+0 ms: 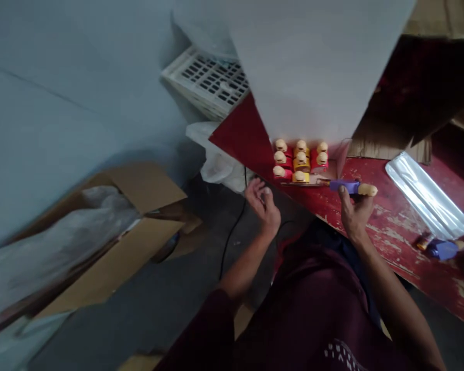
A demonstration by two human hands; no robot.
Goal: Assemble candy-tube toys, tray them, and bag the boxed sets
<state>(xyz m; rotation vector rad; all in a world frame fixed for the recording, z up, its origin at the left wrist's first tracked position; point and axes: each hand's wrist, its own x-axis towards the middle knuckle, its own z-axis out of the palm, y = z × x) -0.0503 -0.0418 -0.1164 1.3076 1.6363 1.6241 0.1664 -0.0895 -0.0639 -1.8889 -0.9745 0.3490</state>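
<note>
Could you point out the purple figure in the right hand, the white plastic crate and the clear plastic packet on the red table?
Purple figure (345, 186): head view, its body.
White crate (214, 81): head view, slotted face.
Clear packet (429, 195): head view, middle.

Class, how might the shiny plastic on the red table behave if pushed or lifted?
The shiny plastic looks thin and creased, so it would probably flex when lifted. Its glossy surface suggests it may slip. Lying flat on the red table, it seems unlikely to roll.

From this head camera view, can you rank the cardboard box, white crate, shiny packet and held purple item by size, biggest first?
1. Cardboard box
2. White crate and shiny packet: too alike to rank between them
3. Purple item in the right hand, smallest
</note>
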